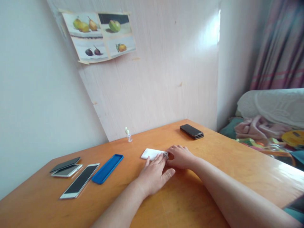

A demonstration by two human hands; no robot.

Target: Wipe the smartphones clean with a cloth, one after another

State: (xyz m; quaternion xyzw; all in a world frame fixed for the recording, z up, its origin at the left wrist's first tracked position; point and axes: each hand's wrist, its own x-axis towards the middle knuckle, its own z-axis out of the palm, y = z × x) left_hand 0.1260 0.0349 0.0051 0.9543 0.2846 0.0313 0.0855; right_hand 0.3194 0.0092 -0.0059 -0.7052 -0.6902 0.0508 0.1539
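the white phone [152, 154] lies flat on the table [237, 167], in front of the person. the left hand [154, 175] is palm down and open: its fingers are extended, with their tips resting on the phone's near side, and its thumb is spread wide, clear of the phone. the right hand [181, 157] is half curled at the phone's right end, fingers and thumb bent around a small grey item [166, 155] (too small and too covered to identify). whether the right hand grips this item or only touches it cannot be determined.

to the left of the white phone lies the blue case [107, 169], with its hollow side up. beside the case is the long phone [80, 182], screen up. farther left, the dark slab [65, 164] partly overlaps the short phone [67, 171]. the bottle [128, 136] stands upright near the wall. the black stack [192, 131] lies beyond the right hand.
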